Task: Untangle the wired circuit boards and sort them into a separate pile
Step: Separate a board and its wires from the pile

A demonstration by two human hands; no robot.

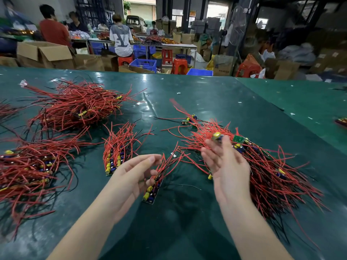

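Bench: green sheet (216,102), glossy and creased, strewn with wired boards.
Right hand (228,166): raised over the near-right tangle, fingers up — grip narrow, pinching one small board (217,136) with a yellow part at the fingertips; motion blur hides how the fingers sit.
Left hand (131,177): low near centre, palm turned right, fingers loosely spread; grip wide, holding nothing I can make out, fingertips just beside a short stack.
Short stack (153,191): a few boards lying together between the hands, red wires fanning far-right.
Tangle (266,169): big unsorted heap on the right, red and black wires crossing, green boards showing at its far edge.
Sorted bundle (116,152): left of centre, boards lined up at the near end, wires pointing far.
Other piles: large heap far left (78,106); another near left (30,169).
Strays: two loose boards (188,120) far of the tangle.
Background: people at far benches, blue crates, red stools, cartons.
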